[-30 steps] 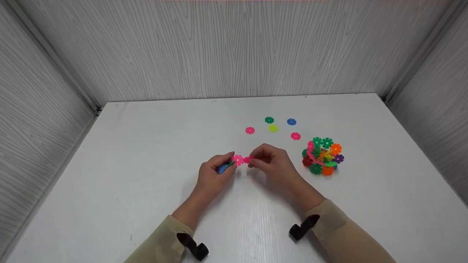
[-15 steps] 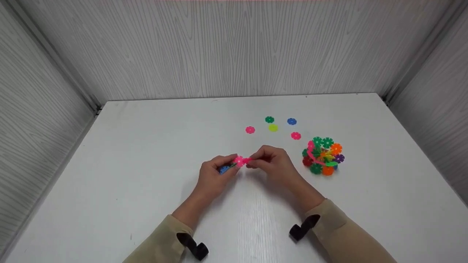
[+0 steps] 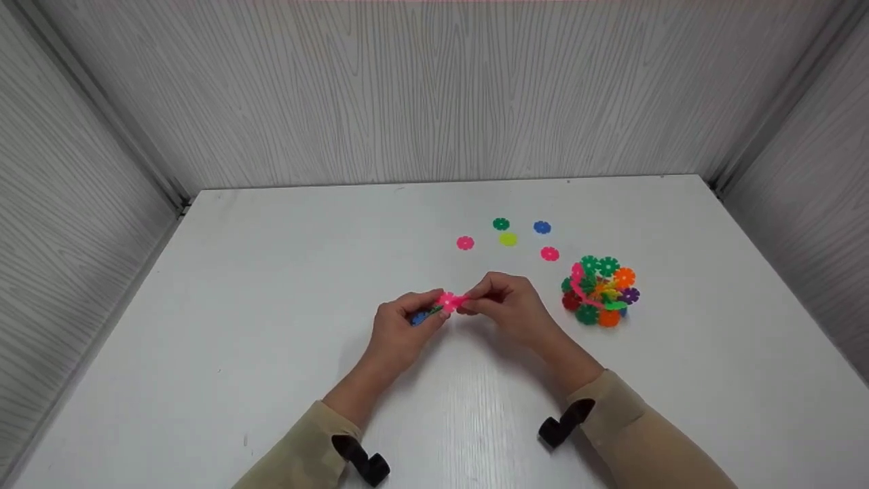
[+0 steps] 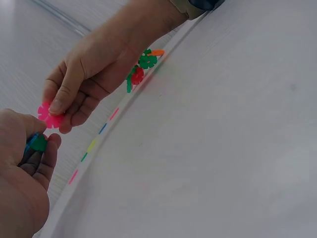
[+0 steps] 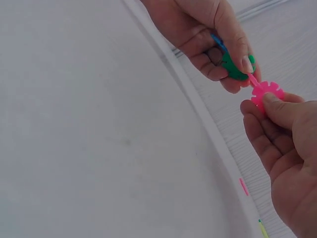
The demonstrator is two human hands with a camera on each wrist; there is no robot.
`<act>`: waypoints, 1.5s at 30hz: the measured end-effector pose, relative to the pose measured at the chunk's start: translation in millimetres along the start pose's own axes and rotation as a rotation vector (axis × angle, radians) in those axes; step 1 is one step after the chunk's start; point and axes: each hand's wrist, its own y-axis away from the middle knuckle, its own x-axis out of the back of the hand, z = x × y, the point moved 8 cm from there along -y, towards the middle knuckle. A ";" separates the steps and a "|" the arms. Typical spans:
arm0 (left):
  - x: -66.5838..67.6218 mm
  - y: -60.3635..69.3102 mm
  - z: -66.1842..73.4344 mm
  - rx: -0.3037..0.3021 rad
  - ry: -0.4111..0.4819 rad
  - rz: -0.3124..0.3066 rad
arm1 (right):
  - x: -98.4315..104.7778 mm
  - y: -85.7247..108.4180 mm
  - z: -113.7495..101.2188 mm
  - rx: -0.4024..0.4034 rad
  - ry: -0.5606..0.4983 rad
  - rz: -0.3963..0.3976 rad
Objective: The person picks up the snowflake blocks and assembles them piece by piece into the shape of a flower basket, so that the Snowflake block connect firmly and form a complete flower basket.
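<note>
White table (image 3: pixel 271 292) below; above it, the left hand (image 3: pixel 400 333) pinches 1 pink flower (image 3: pixel 448 300), with a green flower (image 5: pixel 235 69) and a blue flower (image 5: pixel 219 43) among its fingers. Nearly closed, the right hand (image 3: pixel 512 305) pinches a 2nd pink flower (image 5: pixel 267 86) touching it. Pushing crooked might bend them or make 1 slip.

Tabletop (image 3: pixel 258 285): is leaving room outward of the left hand (image 3: pixel 402 329).
Flower-disc cluster (image 3: pixel 589 314): is standing outward of the right hand (image 3: pixel 510 305) — blocking that side.
Loose flower discs (image 3: pixel 508 239): are lying flat — leaving overhead room.
Back panel (image 3: pixel 434 88): is closing the far side.
</note>
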 end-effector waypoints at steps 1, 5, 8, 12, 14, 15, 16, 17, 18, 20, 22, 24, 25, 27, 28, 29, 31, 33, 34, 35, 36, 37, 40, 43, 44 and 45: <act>0.4 -0.1 -0.2 0.000 -0.003 -0.001 | -0.3 -0.5 0.4 -0.002 -0.003 -0.003; 1.0 -0.5 -0.6 0.002 0.002 -0.006 | -0.9 -2.6 0.7 -0.014 -0.016 -0.020; 1.4 -1.2 -1.3 0.011 0.014 0.004 | 1.4 -4.7 -0.1 -0.032 0.002 -0.032; 6.3 -2.2 -3.3 0.038 0.026 0.073 | 9.1 -10.8 0.4 -0.064 0.069 -0.043; 10.2 -2.3 -5.3 0.058 0.032 0.121 | 16.4 -16.4 2.5 -0.081 0.115 -0.027; 12.1 -2.2 -6.6 0.070 0.035 0.144 | 20.8 -20.0 4.1 -0.094 0.139 -0.010; 14.2 -2.2 -7.7 0.078 0.039 0.164 | 25.2 -24.8 5.9 -0.104 0.161 0.009; 15.9 -2.4 -8.6 0.081 0.043 0.180 | 29.7 -30.2 8.4 -0.119 0.186 0.030; 17.3 -2.5 -8.9 0.082 0.046 0.193 | 34.1 -36.1 11.5 -0.138 0.212 0.053; 19.3 -3.3 -9.6 0.076 0.051 0.209 | 40.9 -48.0 18.0 -0.184 0.250 0.086; 20.5 -3.9 -10.1 0.073 0.054 0.217 | 45.1 -59.5 25.0 -0.230 0.279 0.103; 21.0 -4.1 -10.6 0.085 0.054 0.221 | 47.2 -68.3 32.0 -0.282 0.302 0.109; 20.9 -4.2 -11.3 0.096 0.055 0.221 | 47.4 -71.9 35.5 -0.304 0.305 0.107; 20.8 -3.9 -12.4 0.115 0.062 0.218 | 47.1 -77.8 42.0 -0.335 0.318 0.105; 20.9 -3.9 -13.4 0.120 0.066 0.216 | 46.6 -80.0 45.0 -0.348 0.332 0.101; 21.1 -3.9 -14.4 0.122 0.069 0.215 | 45.6 -82.0 47.7 -0.356 0.348 0.095; 21.2 -3.6 -15.5 0.122 0.079 0.211 | 43.4 -85.6 52.3 -0.355 0.384 0.075; 20.8 -3.5 -16.0 0.115 0.087 0.206 | 40.7 -88.0 54.6 -0.344 0.436 0.047; 20.9 -3.5 -15.8 0.114 0.086 0.205 | 39.2 -89.2 55.7 -0.342 0.460 0.033; 21.0 -3.5 -15.4 0.113 0.084 0.203 | 37.6 -90.4 56.5 -0.340 0.478 0.022; 21.2 -3.5 -14.9 0.113 0.080 0.204 | 36.0 -91.4 57.3 -0.339 0.496 0.011; 21.4 -3.7 -14.7 0.113 0.076 0.204 | 34.3 -91.9 57.6 -0.339 0.512 0.000; 21.8 -4.4 -14.1 0.111 0.066 0.205 | 30.2 -91.1 58.0 -0.344 0.537 -0.024; 21.8 -4.7 -14.3 0.113 0.065 0.206 | 26.5 -85.4 55.1 -0.338 0.552 -0.060; 21.7 -4.8 -14.5 0.113 0.067 0.206 | 25.5 -82.6 53.9 -0.336 0.554 -0.074; 21.5 -4.9 -14.3 0.114 0.069 0.205 | 24.9 -79.2 52.9 -0.337 0.559 -0.085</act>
